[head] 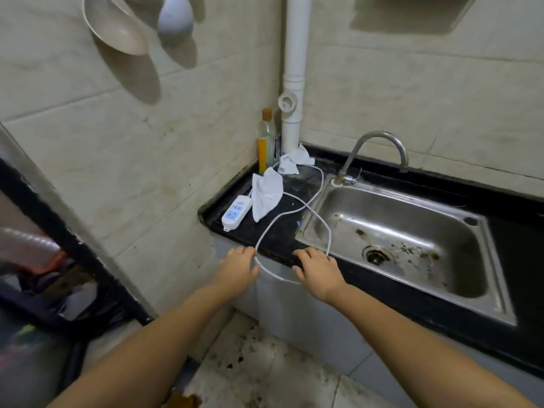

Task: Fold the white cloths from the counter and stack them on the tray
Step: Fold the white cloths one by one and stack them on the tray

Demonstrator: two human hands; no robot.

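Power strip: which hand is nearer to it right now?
Left. The left hand is at the counter's front edge just below the power strip, pinching the cable. The right hand is farther right, near the sink's front corner.

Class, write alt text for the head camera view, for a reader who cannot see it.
A person's left hand and right hand hold a loop of white cable at the front edge of a black counter. Farther back lie two crumpled white cloths, a white power strip and a bottle, beside a steel sink.
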